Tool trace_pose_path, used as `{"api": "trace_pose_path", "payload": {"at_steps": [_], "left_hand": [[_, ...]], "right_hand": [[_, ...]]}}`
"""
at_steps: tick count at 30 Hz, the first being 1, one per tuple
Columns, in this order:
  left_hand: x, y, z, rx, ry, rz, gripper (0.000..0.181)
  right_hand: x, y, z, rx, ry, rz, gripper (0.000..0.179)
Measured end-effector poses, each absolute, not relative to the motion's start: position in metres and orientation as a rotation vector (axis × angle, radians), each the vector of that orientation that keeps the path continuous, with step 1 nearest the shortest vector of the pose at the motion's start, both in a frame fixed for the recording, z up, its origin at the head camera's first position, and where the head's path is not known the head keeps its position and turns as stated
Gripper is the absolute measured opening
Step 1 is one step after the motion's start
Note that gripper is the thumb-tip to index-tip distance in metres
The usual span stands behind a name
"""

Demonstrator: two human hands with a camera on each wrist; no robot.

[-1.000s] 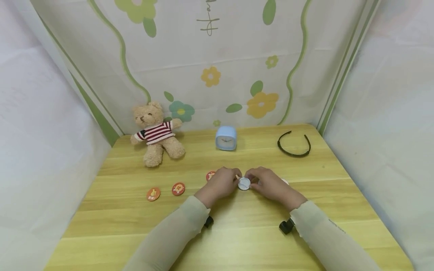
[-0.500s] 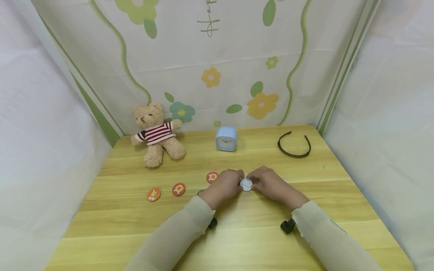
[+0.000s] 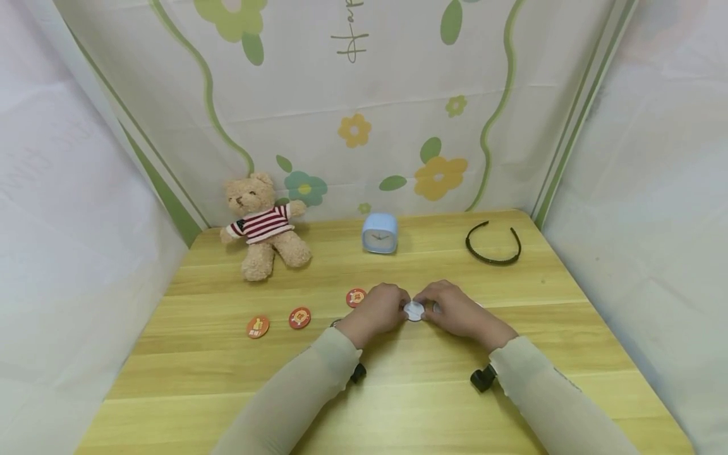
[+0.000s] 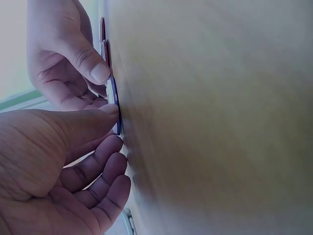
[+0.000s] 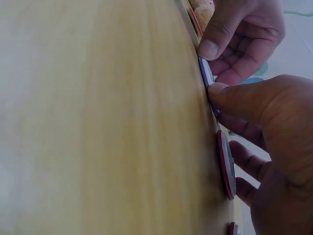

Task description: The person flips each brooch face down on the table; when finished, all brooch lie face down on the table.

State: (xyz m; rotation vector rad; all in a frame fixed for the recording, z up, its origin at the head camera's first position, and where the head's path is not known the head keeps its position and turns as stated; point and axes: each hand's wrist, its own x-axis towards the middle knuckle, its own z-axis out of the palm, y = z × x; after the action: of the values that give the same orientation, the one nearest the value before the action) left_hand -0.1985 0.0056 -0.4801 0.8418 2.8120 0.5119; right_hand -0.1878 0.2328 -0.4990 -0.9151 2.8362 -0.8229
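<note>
A round badge (image 3: 414,310) lies close to the tabletop, its pale back upward and its thin rim dark blue. My left hand (image 3: 378,313) pinches its left side between thumb and fingers. From the right, my right hand (image 3: 455,309) pinches the opposite side, with the thumb (image 5: 222,95) on the near rim. In the left wrist view both thumbs touch the badge (image 4: 115,93), which is seen edge-on. Beneath the right hand's other fingers lies a red-rimmed badge (image 5: 226,164), mostly hidden in the head view.
Left of the hands lie two red badges (image 3: 299,318) (image 3: 356,297) and an orange badge (image 3: 258,327). A dark-rimmed round thing (image 3: 335,323) peeks out behind the left wrist. Farther back are a teddy bear (image 3: 264,224), a blue alarm clock (image 3: 379,233) and a black headband (image 3: 493,259).
Both hands and the pale-backed badge have shifted slightly right, mostly in the first half second. The red badge beside my left hand shows more fully now. Both hands still hold the pale-backed badge.
</note>
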Motion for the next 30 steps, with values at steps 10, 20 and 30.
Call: {"api": "trace_pose_path", "payload": {"at_steps": [10, 20, 30], "left_hand": [[-0.197, 0.003, -0.477, 0.886, 2.803, 0.514, 0.004], [-0.208, -0.054, -0.453, 0.725, 2.827, 0.634, 0.038], [-0.217, -0.102, -0.456, 0.563, 2.789, 0.564, 0.047]], "right_hand": [[-0.194, 0.236, -0.501, -0.918, 2.806, -0.812, 0.025], [-0.196, 0.237, -0.502, -0.908, 2.796, -0.797, 0.027], [-0.196, 0.236, -0.501, -0.863, 2.782, -0.814, 0.028]]}}
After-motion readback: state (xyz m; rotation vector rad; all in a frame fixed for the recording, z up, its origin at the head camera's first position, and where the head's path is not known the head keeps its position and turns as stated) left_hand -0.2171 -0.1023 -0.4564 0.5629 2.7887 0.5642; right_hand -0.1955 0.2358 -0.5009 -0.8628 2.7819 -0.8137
